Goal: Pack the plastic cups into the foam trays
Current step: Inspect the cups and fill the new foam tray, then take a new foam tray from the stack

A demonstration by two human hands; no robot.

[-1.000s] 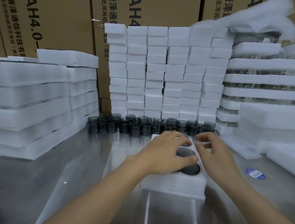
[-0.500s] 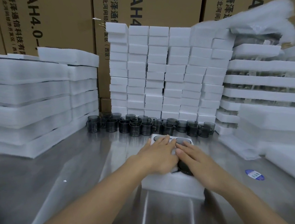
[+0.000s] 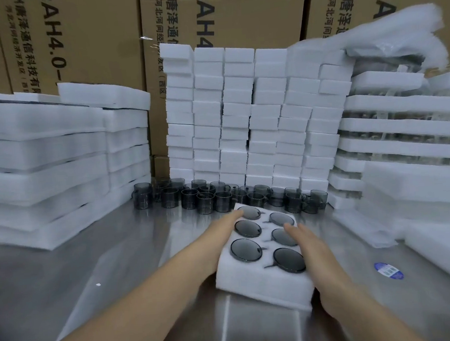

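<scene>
Left hand (image 3: 220, 239) and right hand (image 3: 314, 246), fingers straight, touch a tray (image 3: 265, 285) of 6 cups (image 3: 245, 249) on the counter (image 3: 65, 277).

Light fell cool, bright and even from overhead. The steel worktop (image 3: 65, 277) threw it back in soft pale streaks, the strongest a band of glare running down the middle toward the camera. The white foam blocks (image 3: 254, 114) were close to washed out, their seams only thin grey lines. Shadows were faint and soft-edged, darkest along the foot of the foam tray (image 3: 262, 283). The dark cups (image 3: 205, 207) behind it looked fairly sharp. The foam sheets (image 3: 422, 195) at the right were smeared by blur, and the blue sticker (image 3: 388, 271) was unreadable. Wide-angle distortion made the cardboard boxes (image 3: 86, 33) lean and bow toward the corners.
</scene>
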